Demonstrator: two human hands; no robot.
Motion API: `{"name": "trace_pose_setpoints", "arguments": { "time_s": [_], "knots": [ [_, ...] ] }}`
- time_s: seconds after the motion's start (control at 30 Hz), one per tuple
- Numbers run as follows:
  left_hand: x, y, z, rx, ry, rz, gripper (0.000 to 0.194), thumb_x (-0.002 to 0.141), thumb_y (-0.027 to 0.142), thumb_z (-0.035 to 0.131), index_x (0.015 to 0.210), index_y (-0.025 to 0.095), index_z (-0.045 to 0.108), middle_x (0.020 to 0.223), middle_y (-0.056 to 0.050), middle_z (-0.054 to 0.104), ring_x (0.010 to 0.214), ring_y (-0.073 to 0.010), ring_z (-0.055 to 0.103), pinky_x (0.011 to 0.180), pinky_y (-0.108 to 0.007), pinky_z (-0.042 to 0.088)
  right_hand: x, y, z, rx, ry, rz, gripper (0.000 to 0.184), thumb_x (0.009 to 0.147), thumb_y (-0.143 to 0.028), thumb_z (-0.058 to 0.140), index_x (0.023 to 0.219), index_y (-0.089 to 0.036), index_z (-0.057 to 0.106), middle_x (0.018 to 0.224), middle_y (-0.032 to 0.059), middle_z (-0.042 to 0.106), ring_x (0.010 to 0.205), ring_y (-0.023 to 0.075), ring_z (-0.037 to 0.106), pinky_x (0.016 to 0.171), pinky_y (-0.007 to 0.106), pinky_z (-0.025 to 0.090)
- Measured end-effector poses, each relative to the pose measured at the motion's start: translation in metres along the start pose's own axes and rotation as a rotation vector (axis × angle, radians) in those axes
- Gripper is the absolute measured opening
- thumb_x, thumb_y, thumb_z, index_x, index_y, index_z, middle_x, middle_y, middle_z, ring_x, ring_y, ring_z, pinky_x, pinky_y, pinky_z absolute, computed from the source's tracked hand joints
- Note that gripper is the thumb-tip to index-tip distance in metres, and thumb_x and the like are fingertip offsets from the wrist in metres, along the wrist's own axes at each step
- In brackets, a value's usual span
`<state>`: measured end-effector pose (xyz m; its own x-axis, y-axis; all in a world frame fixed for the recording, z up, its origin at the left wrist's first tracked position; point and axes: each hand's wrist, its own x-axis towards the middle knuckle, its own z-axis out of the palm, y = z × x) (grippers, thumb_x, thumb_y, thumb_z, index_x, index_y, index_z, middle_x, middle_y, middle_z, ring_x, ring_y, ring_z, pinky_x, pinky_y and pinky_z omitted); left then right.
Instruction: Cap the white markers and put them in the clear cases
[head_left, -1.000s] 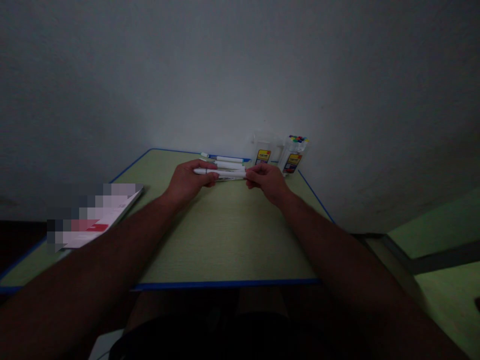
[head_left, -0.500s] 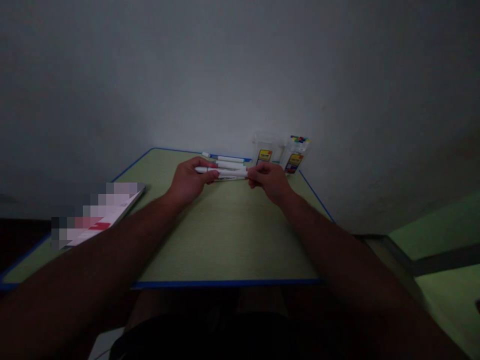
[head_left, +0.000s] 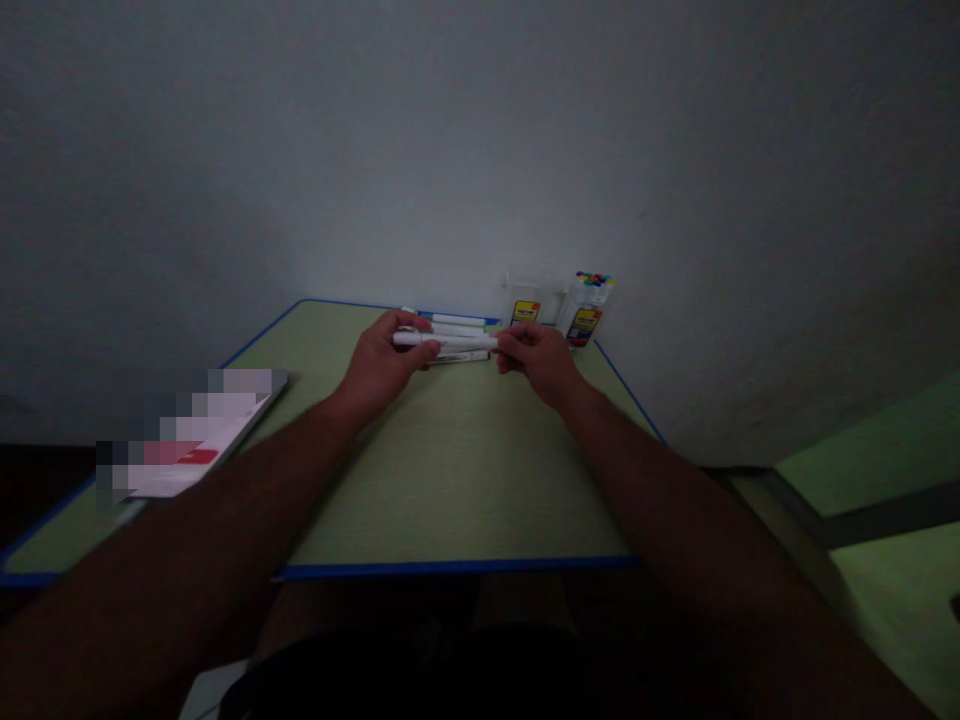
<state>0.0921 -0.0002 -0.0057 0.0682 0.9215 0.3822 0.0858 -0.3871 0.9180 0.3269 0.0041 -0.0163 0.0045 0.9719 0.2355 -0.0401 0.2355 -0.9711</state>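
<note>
A white marker [head_left: 461, 342] is stretched level between my two hands, above the far part of the table. My left hand [head_left: 381, 360] is closed on its left end, thumb in front. Around the right end, the fingertips of my right hand [head_left: 538, 358] are pinched. Just behind and below it, several white markers lie on the table; one with a dark tip [head_left: 472, 356] shows under the held marker, and another [head_left: 457, 321] lies near the back edge. My left fingers partly hide them.
Two clear plastic cases stand at the back right: one looks empty [head_left: 525, 290], the other [head_left: 585, 310] holds markers with coloured ends. A flat, partly blurred pink-and-white item [head_left: 240, 415] lies at the left of the blue-edged table [head_left: 465, 480]. A wall [head_left: 465, 150] rises behind.
Both hands stay on the marker, which has shifted very slightly and lies a little straighter. The dark-tipped marker beneath shows more. The view has moved a touch.
</note>
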Motion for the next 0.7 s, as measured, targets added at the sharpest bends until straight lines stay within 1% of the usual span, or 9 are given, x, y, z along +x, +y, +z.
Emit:
{"name": "trace_pose_setpoints", "arguments": {
  "time_s": [0.07, 0.17, 0.27, 0.33, 0.47, 0.57, 0.7],
  "knots": [
    [0.000, 0.001, 0.001, -0.063, 0.003, 0.000, 0.033, 0.068, 0.026, 0.081, 0.095, 0.019, 0.064, 0.075, 0.000, 0.070, 0.064, -0.0156, 0.065, 0.064, -0.030, 0.054, 0.002, 0.004, -0.003, 0.006, 0.011, 0.038, 0.034, 0.068, -0.039, 0.089, 0.081, -0.018, 0.066, 0.067, -0.0015, 0.068, 0.056, 0.0099, 0.063, 0.056, 0.026, 0.059],
    [-0.002, 0.003, 0.003, -0.111, -0.029, 0.001, 0.030, 0.067, 0.026, 0.081, 0.091, 0.017, 0.066, 0.078, -0.001, 0.071, 0.067, -0.0153, 0.066, 0.068, -0.031, 0.055, 0.004, 0.009, -0.006, -0.010, 0.033, 0.136, 0.025, 0.071, -0.025, 0.087, 0.081, -0.017, 0.066, 0.067, -0.0012, 0.068, 0.056, 0.0107, 0.064, 0.055, 0.026, 0.059],
    [-0.004, 0.006, 0.005, -0.099, -0.062, 0.019, 0.028, 0.066, 0.028, 0.082, 0.089, 0.016, 0.070, 0.074, -0.002, 0.070, 0.066, -0.0147, 0.064, 0.066, -0.030, 0.054, 0.003, 0.013, -0.004, -0.048, 0.044, 0.201, 0.014, 0.076, -0.012, 0.080, 0.081, -0.016, 0.067, 0.070, 0.0001, 0.068, 0.058, 0.0114, 0.065, 0.054, 0.026, 0.060],
    [-0.006, 0.007, 0.006, -0.086, -0.073, 0.046, 0.029, 0.065, 0.028, 0.083, 0.089, 0.016, 0.073, 0.071, -0.001, 0.069, 0.065, -0.0140, 0.062, 0.064, -0.029, 0.052, 0.002, 0.014, -0.001, -0.079, 0.032, 0.228, 0.012, 0.079, -0.007, 0.075, 0.083, -0.015, 0.069, 0.070, 0.0011, 0.069, 0.057, 0.0117, 0.065, 0.053, 0.025, 0.059],
    [-0.007, 0.007, 0.009, -0.070, -0.094, 0.078, 0.029, 0.062, 0.027, 0.084, 0.087, 0.016, 0.075, 0.071, 0.000, 0.069, 0.065, -0.0130, 0.062, 0.063, -0.027, 0.051, 0.001, 0.016, 0.002, -0.107, 0.015, 0.255, 0.011, 0.080, -0.004, 0.073, 0.084, -0.014, 0.070, 0.069, 0.0022, 0.069, 0.056, 0.0118, 0.065, 0.053, 0.025, 0.059],
    [-0.007, 0.006, 0.010, -0.071, -0.098, 0.091, 0.026, 0.064, 0.026, 0.083, 0.087, 0.017, 0.076, 0.071, 0.000, 0.069, 0.065, -0.0124, 0.061, 0.063, -0.026, 0.051, 0.001, 0.017, 0.002, -0.122, 0.026, 0.262, 0.011, 0.081, -0.004, 0.072, 0.084, -0.014, 0.070, 0.070, 0.0027, 0.069, 0.056, 0.0121, 0.065, 0.054, 0.026, 0.059],
    [-0.003, 0.000, 0.007, -0.043, -0.049, 0.080, 0.021, 0.067, 0.022, 0.080, 0.087, 0.016, 0.075, 0.069, 0.000, 0.068, 0.063, -0.0123, 0.060, 0.060, -0.026, 0.049, 0.003, 0.020, -0.003, -0.121, 0.035, 0.223, 0.010, 0.079, -0.006, 0.074, 0.083, -0.015, 0.070, 0.069, 0.0025, 0.068, 0.058, 0.0127, 0.065, 0.054, 0.026, 0.060]
  ]
}}
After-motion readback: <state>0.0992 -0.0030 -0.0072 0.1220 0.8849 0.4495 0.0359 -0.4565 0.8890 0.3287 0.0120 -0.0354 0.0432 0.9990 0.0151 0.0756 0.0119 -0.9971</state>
